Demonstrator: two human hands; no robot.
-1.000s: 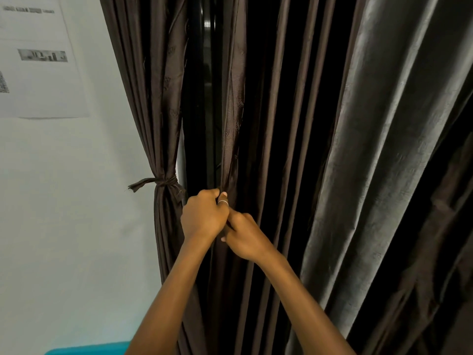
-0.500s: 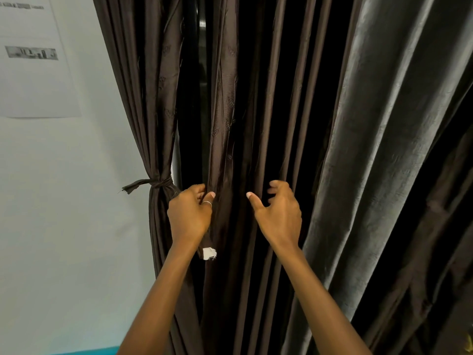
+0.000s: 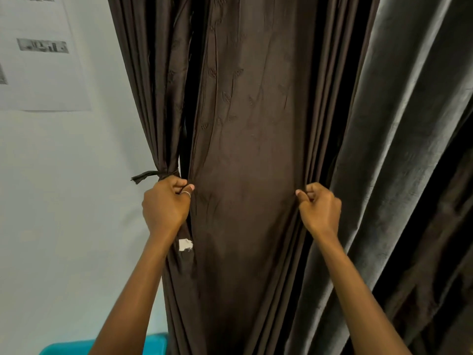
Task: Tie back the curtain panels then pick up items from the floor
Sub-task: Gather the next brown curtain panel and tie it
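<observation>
One gathered panel [image 3: 153, 98] by wall [image 3: 64, 201] already tied; left hand [image 3: 166, 206] and right hand [image 3: 320, 208] each pinch edge of brown curtain panel [image 3: 245, 149], spread between them, not yet tied; floor pickup not started

Both bare forearms rise from the bottom edge toward mid-frame, well apart. The left hand [image 3: 165, 206] is fisted at centre left, thumb on top. The right hand [image 3: 320, 208], centre right, curls likewise, and each grips a fold of the curtain panel [image 3: 245, 162] between them.
</observation>
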